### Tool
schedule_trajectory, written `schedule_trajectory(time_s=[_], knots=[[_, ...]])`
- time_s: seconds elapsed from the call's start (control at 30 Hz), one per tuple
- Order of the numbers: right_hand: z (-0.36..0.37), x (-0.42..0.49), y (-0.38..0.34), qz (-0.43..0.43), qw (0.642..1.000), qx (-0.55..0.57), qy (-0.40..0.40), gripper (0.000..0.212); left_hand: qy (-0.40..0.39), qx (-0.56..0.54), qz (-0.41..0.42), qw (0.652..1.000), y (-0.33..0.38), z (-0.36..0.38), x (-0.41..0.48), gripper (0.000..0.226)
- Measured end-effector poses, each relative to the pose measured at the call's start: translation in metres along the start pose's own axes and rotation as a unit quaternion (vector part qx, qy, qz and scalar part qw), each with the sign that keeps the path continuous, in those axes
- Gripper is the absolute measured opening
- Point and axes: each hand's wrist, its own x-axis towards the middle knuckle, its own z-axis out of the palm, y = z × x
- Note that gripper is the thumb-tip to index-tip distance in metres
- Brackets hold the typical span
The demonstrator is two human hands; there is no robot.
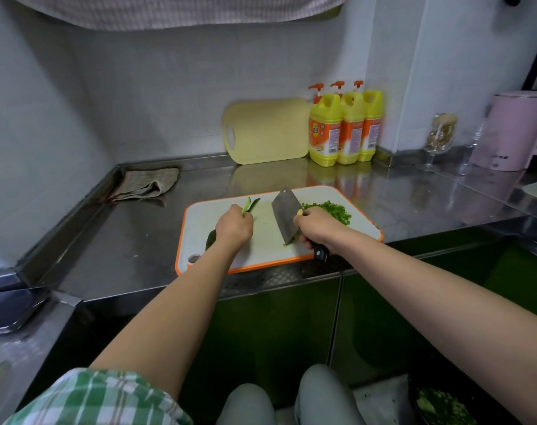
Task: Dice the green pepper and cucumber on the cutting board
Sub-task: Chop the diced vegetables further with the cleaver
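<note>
The board [265, 243], white with an orange rim, is laid on the steel counter [132, 240] near its front edge. Thin cucumber strips [251, 205] are pinched in the curled fingers of the left hand [234, 227] over the board's far left part, their free ends pointed away from the person. A dark green piece [211, 239] is seen on the board just under the left wrist and is partly hidden by it. The cleaver [287, 219] is grasped by the right hand [314, 227] around its black handle, with the blade tilted and its lower corner brought down close to the middle of the board; whether it touches cannot be told. A heap of green dice [331, 211] is piled on the board's far right part, behind the right hand. A yellow board [267, 130] is leaned against the back wall, with three yellow bottles [344, 130] stood just beside it. A crumpled cloth [147, 184] is left in the counter's far left corner.
</note>
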Motion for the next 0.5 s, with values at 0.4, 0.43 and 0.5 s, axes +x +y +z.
schedule_trajectory(time_s=[0.4, 0.43, 0.5], knots=[[-0.012, -0.005, 0.007, -0.029, 0.999, -0.02, -0.037, 0.017, -0.008, 0.015, 0.014, 1.0, -0.001, 0.003, -0.006, 0.029], [-0.014, -0.006, 0.008, -0.031, 0.999, -0.014, -0.035, 0.017, -0.009, 0.014, 0.016, 1.0, -0.002, 0.003, -0.007, 0.029], [-0.014, -0.008, 0.009, -0.042, 0.998, -0.005, -0.049, 0.017, -0.009, 0.015, 0.023, 1.0, -0.002, 0.003, -0.008, 0.028]])
